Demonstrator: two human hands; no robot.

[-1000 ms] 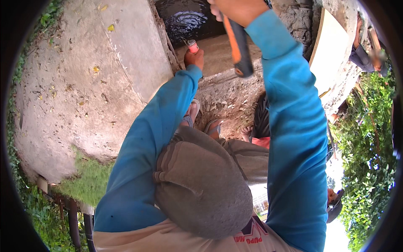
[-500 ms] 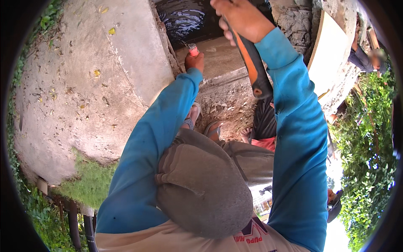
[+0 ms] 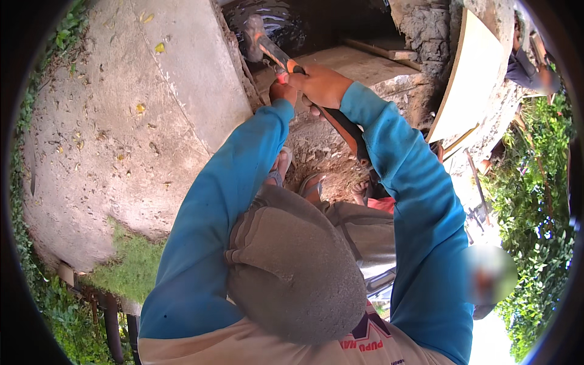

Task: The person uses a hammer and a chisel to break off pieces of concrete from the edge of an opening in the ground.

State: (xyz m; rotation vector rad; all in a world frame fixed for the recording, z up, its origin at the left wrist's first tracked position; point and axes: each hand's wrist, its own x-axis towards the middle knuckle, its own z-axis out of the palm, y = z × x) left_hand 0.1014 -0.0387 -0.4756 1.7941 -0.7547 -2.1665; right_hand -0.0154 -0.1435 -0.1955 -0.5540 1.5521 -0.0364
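My left hand [image 3: 283,93] is closed around a red-topped tool, seemingly a chisel [image 3: 281,78], held at the broken concrete edge. Its lower end is hidden. Just right of it, my right hand [image 3: 326,85] grips a hammer [image 3: 347,131] with an orange and black handle. The grey hammer head [image 3: 253,38] lies beyond my left hand, over the dark water, slightly blurred. The handle slants from there down to the right, crossing close over the chisel's top; whether they touch I cannot tell.
A large concrete slab [image 3: 121,109] spans the left. Dark water [image 3: 322,24] fills the opening ahead, bordered by a wooden plank [image 3: 377,52] and rough masonry [image 3: 426,36]. A pale board [image 3: 471,73] leans at right. Other people are at the right edge and beside my feet.
My right hand has swung the hammer down and leftward, from high above to beside my left hand; its head has come into view. My left hand and the chisel stay nearly in place.
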